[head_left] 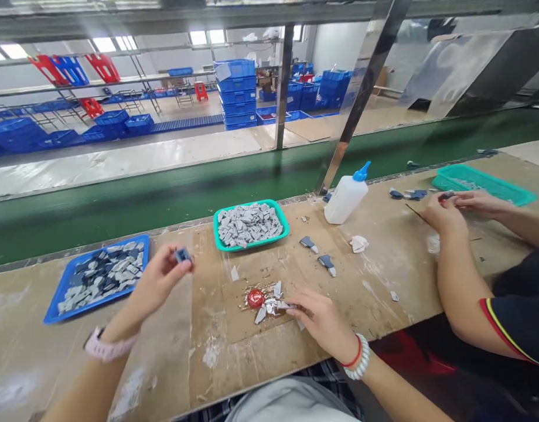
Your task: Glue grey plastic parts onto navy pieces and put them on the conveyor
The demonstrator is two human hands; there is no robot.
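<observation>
Between the thumb and fingers of my left hand (159, 275) is a small dark blue-grey plastic piece (182, 255), held up above the table beside the blue tray (54, 309). My right hand (320, 319) pinches a thin grey piece (287, 305) low over a smear of white glue (272, 306); its exact kind is unclear. A round red cap-like thing (256, 298) lies at the glue's left, with loose grey pieces (261, 315) around it. Farther right, two joined dark and light grey pieces (326, 264) rest on the table.
Light grey pieces fill a green tray (219, 241) at the back. A white squeeze bottle (345, 199) with a blue nozzle stands near a post (340, 153). Crumpled tissue (359, 244) lies nearby. At right, a co-worker's hands (449, 214) work beside another green tray (509, 190). Behind runs a green belt (177, 202).
</observation>
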